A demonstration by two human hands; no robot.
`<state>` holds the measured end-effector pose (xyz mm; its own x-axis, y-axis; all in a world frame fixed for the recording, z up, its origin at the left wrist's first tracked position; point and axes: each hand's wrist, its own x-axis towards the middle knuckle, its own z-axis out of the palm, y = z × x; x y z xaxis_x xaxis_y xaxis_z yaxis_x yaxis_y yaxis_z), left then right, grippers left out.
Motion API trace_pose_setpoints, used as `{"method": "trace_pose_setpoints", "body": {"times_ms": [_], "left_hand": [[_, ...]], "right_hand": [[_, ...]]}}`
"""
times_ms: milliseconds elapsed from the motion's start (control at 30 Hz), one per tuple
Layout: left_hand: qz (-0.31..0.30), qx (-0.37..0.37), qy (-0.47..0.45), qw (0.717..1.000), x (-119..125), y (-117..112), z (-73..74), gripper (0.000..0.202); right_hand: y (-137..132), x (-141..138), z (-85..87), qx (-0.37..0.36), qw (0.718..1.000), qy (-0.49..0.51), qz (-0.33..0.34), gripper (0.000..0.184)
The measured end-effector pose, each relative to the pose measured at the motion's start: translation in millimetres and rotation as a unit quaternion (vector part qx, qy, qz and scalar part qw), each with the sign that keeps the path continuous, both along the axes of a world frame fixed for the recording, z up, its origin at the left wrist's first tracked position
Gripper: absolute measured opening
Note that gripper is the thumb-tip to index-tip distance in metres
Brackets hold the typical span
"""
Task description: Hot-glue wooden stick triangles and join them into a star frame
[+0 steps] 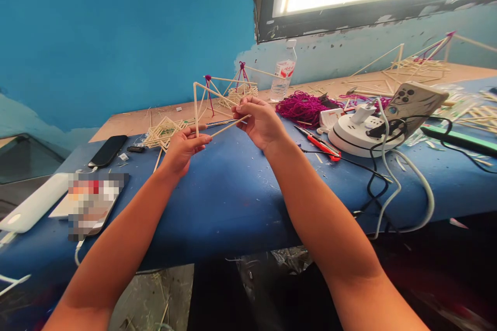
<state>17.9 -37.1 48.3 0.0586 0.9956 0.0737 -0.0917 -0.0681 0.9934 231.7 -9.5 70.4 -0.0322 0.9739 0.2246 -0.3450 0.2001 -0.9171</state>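
Note:
Above the blue table, a frame of thin pale wooden sticks (pixel 195 108) is stretched between my two hands. My left hand (pixel 183 150) pinches its lower left corner. On the other side, my right hand (pixel 261 121) grips the frame with closed fingers near where the upper and lower sticks come together; the exact joint is hidden by the fingers. Behind the hands stand stick structures with purple cord tied at their peaks (pixel 242 66). A stack of crossed sticks (pixel 163 133) lies just behind my left hand.
A purple cord bundle (pixel 301 108), water bottle (pixel 282 75) and red utility knife (pixel 320 144) lie beyond my right hand. Farther right, a white power strip (pixel 355 137) with cables supports a phone (pixel 417 102). On the left are a black phone (pixel 107 151) and a white device (pixel 37 204).

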Motion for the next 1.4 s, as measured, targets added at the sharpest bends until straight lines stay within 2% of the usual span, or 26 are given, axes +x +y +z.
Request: {"method": "trace_pose_setpoints", "body": {"times_ms": [300, 600, 733, 900, 1200, 1400], "left_hand": [[0.086, 0.005, -0.065, 0.994, -6, 7, 2.8, 0.06], [0.082, 0.01, -0.103, 0.991, -13, 10, 4.4, 0.052], [0.098, 0.018, -0.12, 0.988, -15, 11, 5.7, 0.037], [0.08, 0.014, -0.142, 0.986, -9, 7, 6.6, 0.027], [0.015, 0.006, -0.075, 0.997, 4, -2, 0.0, 0.038], [-0.002, 0.012, -0.084, 0.996, 7, -6, 1.2, 0.037]], "right_hand": [[-3, -2, 1.8, -0.03, 1.0, -0.002, -0.001, 0.031], [3, -1, -3.7, -0.045, 0.998, -0.042, 0.016, 0.027], [4, -1, -5.2, -0.061, 0.997, -0.026, 0.046, 0.036], [1, -7, -6.4, -0.053, 0.996, -0.027, 0.07, 0.038], [-3, -16, -10.6, -0.038, 0.995, -0.052, 0.078, 0.037], [-7, -18, -9.9, -0.008, 0.993, -0.085, 0.075, 0.03]]}}
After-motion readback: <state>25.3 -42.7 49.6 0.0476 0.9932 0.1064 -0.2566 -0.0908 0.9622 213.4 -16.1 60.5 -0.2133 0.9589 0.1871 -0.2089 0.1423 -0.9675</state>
